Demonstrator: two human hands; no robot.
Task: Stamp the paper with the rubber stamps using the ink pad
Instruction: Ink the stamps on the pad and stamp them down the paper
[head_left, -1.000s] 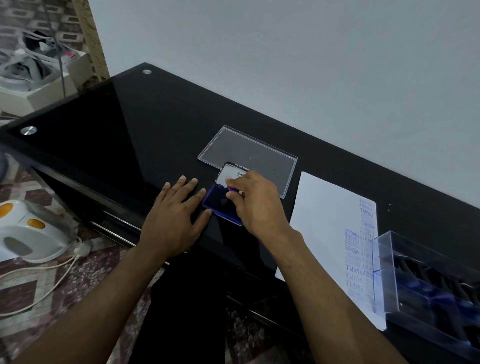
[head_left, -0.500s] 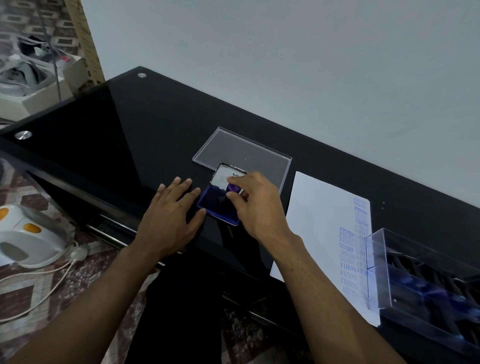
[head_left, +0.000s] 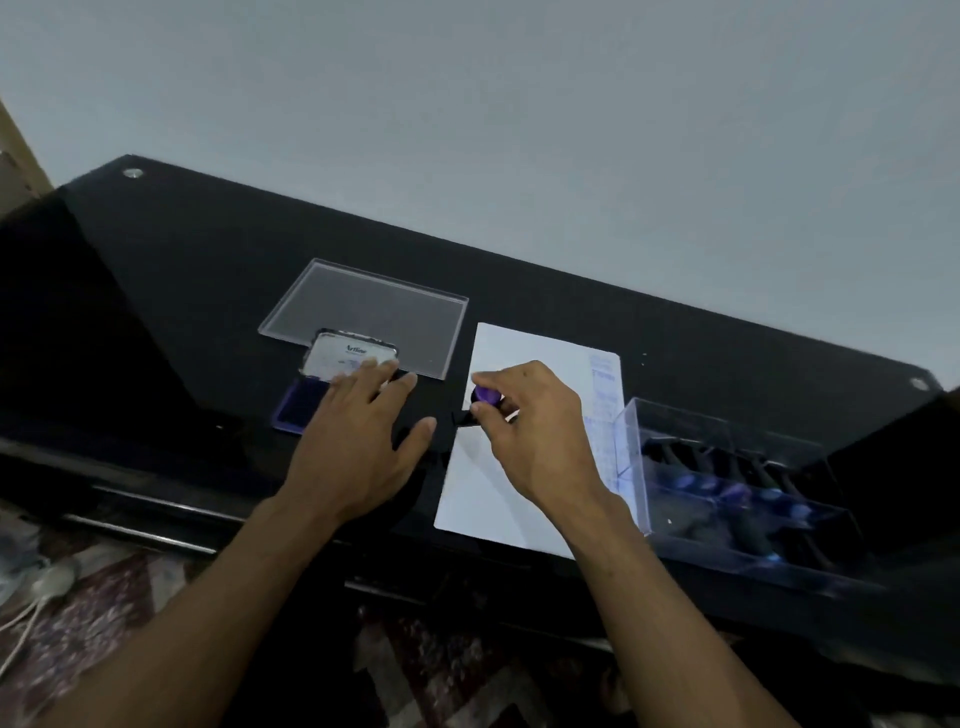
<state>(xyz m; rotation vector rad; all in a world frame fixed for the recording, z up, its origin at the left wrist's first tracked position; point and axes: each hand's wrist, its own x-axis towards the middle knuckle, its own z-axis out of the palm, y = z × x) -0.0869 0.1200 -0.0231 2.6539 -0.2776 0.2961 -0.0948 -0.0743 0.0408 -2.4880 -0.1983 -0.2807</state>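
Head view shows my right hand (head_left: 540, 441) curled round a small rubber stamp (head_left: 485, 397), thumb and fingertips pinching its dark body low down, the purple cap showing at the top. I take the paper (head_left: 498, 488) as my landmark: the stamp hangs over its left edge, about halfway up, and I cannot tell whether its face touches the sheet. By its look the stamp is light and stiff, a little hard plastic thing that should not slip in dry fingers; I judge the best hold is low on the body so I can press straight down without rocking it. The paper itself is thin and would slide on the glossy black table (head_left: 208, 270) if nudged.

Left of the paper my left hand (head_left: 358, 441) lies flat with fingers spread and straight, grasping nothing, its fingertips reaching over the open ink pad (head_left: 293, 410), whose lid (head_left: 348, 356) stands tipped up behind. Beyond the pad, up and left of the paper, lies a clear flat plastic lid (head_left: 374, 312). Down the paper's right margin runs a column of faint blue stamp marks (head_left: 605, 395), and just right of the sheet, overlapping its edge, sits a clear plastic box (head_left: 727, 488) with more stamps inside
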